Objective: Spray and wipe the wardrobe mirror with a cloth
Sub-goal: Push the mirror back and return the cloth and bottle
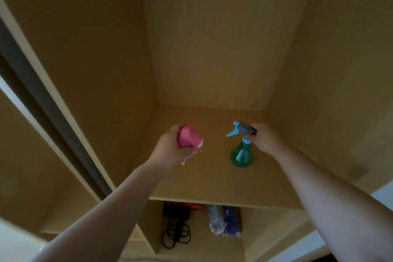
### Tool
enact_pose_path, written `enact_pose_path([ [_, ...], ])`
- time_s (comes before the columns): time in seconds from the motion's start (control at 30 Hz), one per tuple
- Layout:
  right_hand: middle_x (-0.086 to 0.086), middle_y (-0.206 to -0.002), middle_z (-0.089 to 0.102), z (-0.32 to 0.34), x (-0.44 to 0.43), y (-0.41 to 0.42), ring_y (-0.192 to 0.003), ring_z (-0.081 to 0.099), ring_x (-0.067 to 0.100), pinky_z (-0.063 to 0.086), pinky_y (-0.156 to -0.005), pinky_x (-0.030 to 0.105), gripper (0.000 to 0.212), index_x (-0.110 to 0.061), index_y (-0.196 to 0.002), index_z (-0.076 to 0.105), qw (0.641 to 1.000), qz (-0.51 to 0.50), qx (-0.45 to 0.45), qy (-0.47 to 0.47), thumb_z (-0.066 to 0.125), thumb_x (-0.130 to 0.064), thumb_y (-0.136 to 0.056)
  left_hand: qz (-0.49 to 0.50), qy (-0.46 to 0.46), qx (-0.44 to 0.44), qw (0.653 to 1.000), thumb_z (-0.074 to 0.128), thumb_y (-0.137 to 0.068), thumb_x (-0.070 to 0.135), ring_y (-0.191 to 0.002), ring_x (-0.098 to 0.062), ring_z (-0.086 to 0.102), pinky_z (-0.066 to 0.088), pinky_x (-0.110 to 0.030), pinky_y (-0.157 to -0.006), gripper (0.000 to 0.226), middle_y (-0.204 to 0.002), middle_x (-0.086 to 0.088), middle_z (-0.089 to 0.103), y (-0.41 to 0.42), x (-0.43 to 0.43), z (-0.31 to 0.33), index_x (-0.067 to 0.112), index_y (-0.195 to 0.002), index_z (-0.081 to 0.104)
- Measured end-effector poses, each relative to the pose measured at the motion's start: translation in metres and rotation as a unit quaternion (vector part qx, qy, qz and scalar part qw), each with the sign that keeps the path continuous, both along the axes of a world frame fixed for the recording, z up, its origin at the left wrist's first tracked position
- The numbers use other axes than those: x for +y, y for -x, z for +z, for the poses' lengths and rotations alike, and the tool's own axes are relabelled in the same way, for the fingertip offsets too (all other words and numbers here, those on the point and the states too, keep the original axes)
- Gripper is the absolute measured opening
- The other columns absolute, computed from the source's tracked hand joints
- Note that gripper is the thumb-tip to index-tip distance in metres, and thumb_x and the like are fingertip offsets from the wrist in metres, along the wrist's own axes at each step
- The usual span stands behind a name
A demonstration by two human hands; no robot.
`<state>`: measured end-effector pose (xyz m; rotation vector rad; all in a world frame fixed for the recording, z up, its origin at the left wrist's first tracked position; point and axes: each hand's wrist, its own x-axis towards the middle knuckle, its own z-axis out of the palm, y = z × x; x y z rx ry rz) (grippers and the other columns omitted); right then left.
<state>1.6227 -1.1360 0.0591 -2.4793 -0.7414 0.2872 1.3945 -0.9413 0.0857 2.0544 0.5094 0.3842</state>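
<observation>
My left hand (168, 147) grips a bunched pink cloth (188, 138) with white frayed threads hanging from it, just above the wooden wardrobe shelf (212, 183). My right hand (264, 138) holds the neck and grey-blue trigger head of a green spray bottle (242, 155), whose base is at the shelf surface. The nozzle points left toward the cloth. No mirror surface is plainly visible in this view.
Both hands are inside an open wooden wardrobe compartment with side walls and a back panel (212, 49). A sliding door edge and track (42, 95) run along the left. Below the shelf lie a black cable with adapter (176, 227) and a crumpled plastic bag (223, 221).
</observation>
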Motion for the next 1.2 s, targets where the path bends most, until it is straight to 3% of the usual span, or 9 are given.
enact_pose_path([
  [0.13,0.014,-0.084,0.063,0.009,-0.008,0.006,-0.071,0.055,0.022,0.036,-0.062,0.032,0.013,-0.006,-0.094,0.065,1.0,0.027,0.005,-0.012,0.065,-0.019,-0.09,0.012,-0.01,-0.003,1.0,0.081,-0.069,0.013,-0.085,-0.006,0.063,0.057,-0.022,-0.063,0.069,-0.101,0.009,0.062,0.01,-0.01,0.006,0.021,-0.13,0.048],
  [0.23,0.016,-0.084,0.065,0.021,-0.009,0.016,-0.073,0.058,0.026,0.036,-0.062,0.032,0.011,-0.008,-0.091,0.065,0.997,0.049,0.003,-0.053,0.066,-0.019,-0.089,0.025,-0.017,-0.019,0.999,0.081,-0.069,0.013,-0.078,-0.002,0.064,0.056,-0.02,-0.059,0.068,-0.099,0.011,0.062,0.026,-0.016,0.012,0.025,-0.128,0.049],
  [0.43,0.006,-0.086,0.067,0.048,0.002,0.062,-0.079,0.062,0.02,0.041,-0.064,0.03,0.009,-0.015,-0.095,0.068,0.984,0.119,-0.027,-0.129,0.066,-0.021,-0.09,0.061,-0.03,-0.036,0.997,0.081,-0.069,0.013,-0.081,0.014,0.058,0.05,-0.009,-0.052,0.069,-0.1,0.014,0.059,0.071,-0.018,0.022,0.033,-0.125,0.047],
  [0.63,0.003,-0.089,0.07,0.071,0.027,0.136,-0.083,0.065,0.019,0.052,-0.076,0.04,0.01,-0.026,-0.097,0.068,0.962,0.188,-0.024,-0.199,0.068,-0.022,-0.088,0.096,-0.029,-0.05,0.994,0.079,-0.07,0.015,-0.087,-0.007,0.065,0.056,-0.018,-0.059,0.066,-0.104,0.011,0.061,0.134,-0.004,0.032,0.034,-0.125,0.049],
  [0.8,-0.017,-0.088,0.07,0.087,0.056,0.205,-0.084,0.065,0.002,0.052,-0.07,0.017,0.023,-0.045,-0.087,0.063,0.939,0.232,-0.029,-0.254,0.07,-0.023,-0.086,0.128,-0.03,-0.083,0.988,0.08,-0.068,0.011,-0.086,0.003,0.064,0.056,-0.019,-0.059,0.064,-0.103,0.011,0.062,0.206,0.02,0.039,0.035,-0.121,0.053],
  [0.93,-0.015,-0.088,0.07,0.096,0.086,0.272,-0.084,0.065,0.001,0.05,-0.07,0.012,0.021,-0.04,-0.095,0.066,0.92,0.269,-0.024,-0.283,0.07,-0.021,-0.087,0.172,-0.043,-0.093,0.98,0.081,-0.066,0.01,-0.086,-0.006,0.064,0.059,-0.025,-0.06,0.063,-0.103,0.012,0.061,0.276,0.05,0.038,0.034,-0.118,0.055],
  [1.2,-0.002,-0.088,0.072,0.094,0.162,0.414,-0.082,0.068,0.011,0.058,-0.076,0.031,0.014,-0.023,-0.099,0.07,0.913,0.284,0.001,-0.291,0.07,-0.015,-0.087,0.191,-0.075,-0.081,0.975,0.084,-0.065,0.013,-0.09,-0.009,0.064,0.057,-0.024,-0.066,0.064,-0.102,0.01,0.063,0.422,0.119,0.041,0.03,-0.119,0.054],
])
